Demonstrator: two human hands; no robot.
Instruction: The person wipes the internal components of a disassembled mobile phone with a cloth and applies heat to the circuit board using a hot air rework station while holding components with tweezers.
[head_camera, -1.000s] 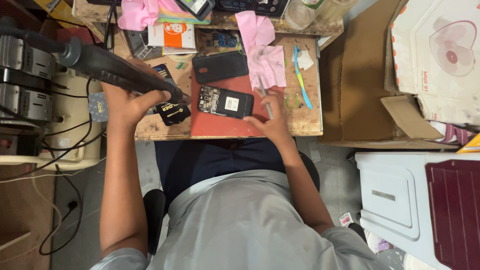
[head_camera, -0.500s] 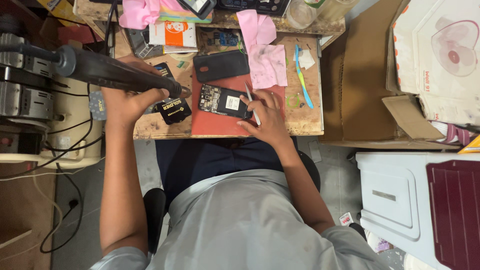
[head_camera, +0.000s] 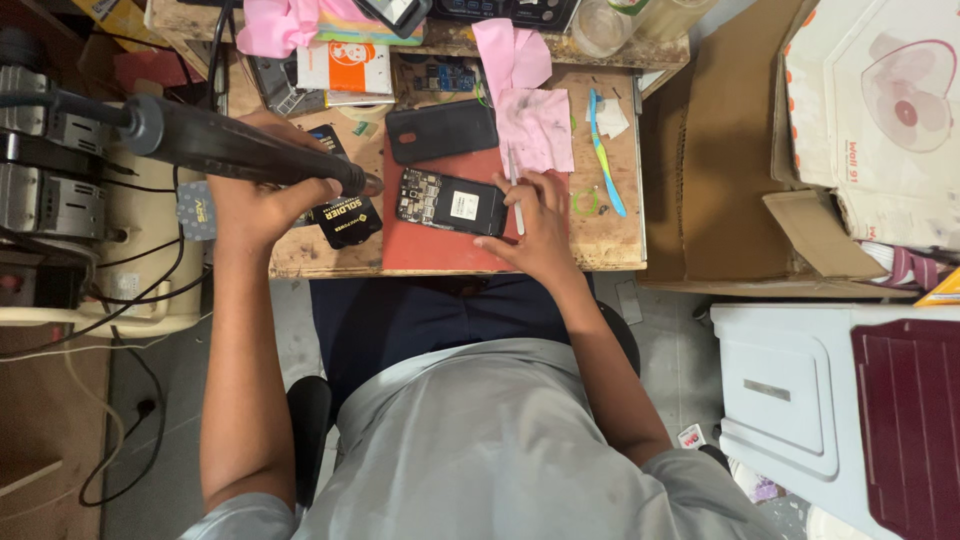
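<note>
An opened black phone (head_camera: 450, 203) with its insides exposed lies on a red mat (head_camera: 420, 245) on a worn wooden table (head_camera: 610, 245). My left hand (head_camera: 255, 200) grips a long black hot-air tool (head_camera: 230, 148) whose nozzle points at the phone's left end. My right hand (head_camera: 540, 222) rests at the phone's right end and holds thin silver tweezers (head_camera: 513, 190). The phone's black back cover (head_camera: 442, 130) lies just beyond the phone.
A small black tin (head_camera: 345, 222) sits beside my left hand. Pink cloths (head_camera: 535, 125), a blue toothbrush (head_camera: 603, 160), an orange-white box (head_camera: 343, 68) and circuit boards crowd the table's far side. Cardboard boxes (head_camera: 720, 150) stand to the right, machines with cables (head_camera: 50, 200) to the left.
My right hand has slid up from the mat's near edge to the phone's right end with the tweezers. The hot-air tool has stayed aimed at the phone.
</note>
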